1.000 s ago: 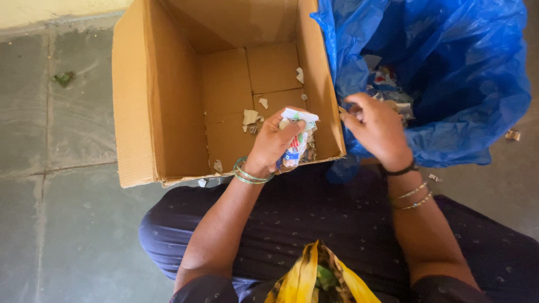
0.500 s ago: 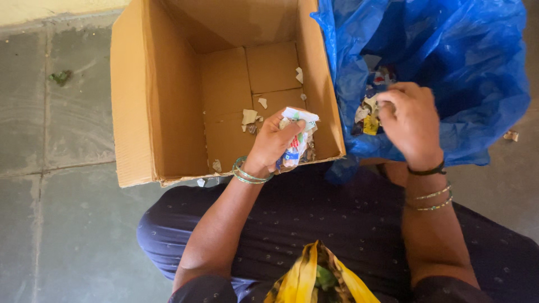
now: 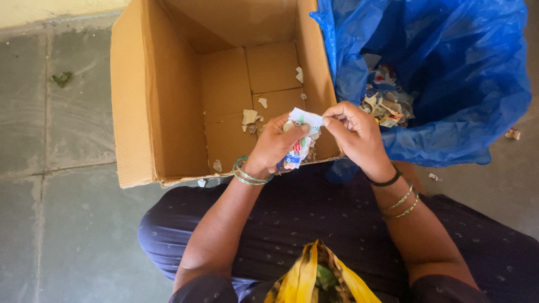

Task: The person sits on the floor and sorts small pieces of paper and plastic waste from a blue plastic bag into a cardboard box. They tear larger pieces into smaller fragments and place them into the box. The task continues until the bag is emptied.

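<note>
Your left hand (image 3: 278,143) closed round printed paper wrapper (image 3: 298,143), held over near edge of cardboard box (image 3: 135,112). Right hand (image 3: 353,134) fingers pinch wrapper's top edge. Likely light, flimsy, tears easily; grip close beside pinch.

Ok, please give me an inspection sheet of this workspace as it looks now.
Surface: grey tiled floor, worn, a few scraps on it.
Job's things: printed paper wrapper pinched between both hands; cardboard box open, few paper bits inside; blue plastic bag open, holding torn scraps.
Clutter: small scraps on the floor by the bag.
Grippers: left hand closed on the wrapper; right hand pinching its top edge.
Cables: nothing seen.
Surroundings: yellowish wall base.
</note>
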